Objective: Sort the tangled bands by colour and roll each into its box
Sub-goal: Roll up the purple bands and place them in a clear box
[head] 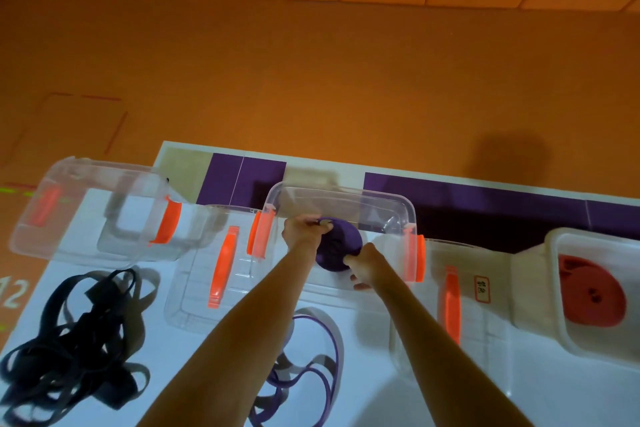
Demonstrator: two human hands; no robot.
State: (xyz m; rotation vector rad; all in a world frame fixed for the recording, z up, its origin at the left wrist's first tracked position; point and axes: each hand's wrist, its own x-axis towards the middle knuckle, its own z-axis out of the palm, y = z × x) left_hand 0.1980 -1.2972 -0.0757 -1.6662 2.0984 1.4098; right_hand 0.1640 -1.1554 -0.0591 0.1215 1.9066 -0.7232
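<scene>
White table [571, 399] with clear boxes [339, 201], purple far strip [502, 204], orange floor [346, 80] beyond.

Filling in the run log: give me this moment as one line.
step: purple roll at middle box | left hand: grips roll | right hand: grips roll | boxed: red roll | loose: black bands, purple band

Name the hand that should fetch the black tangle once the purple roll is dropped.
Left. The black tangle lies to the outside of the left hand; the right hand, also gripping the purple roll, would likely have to cross the left forearm.
</scene>
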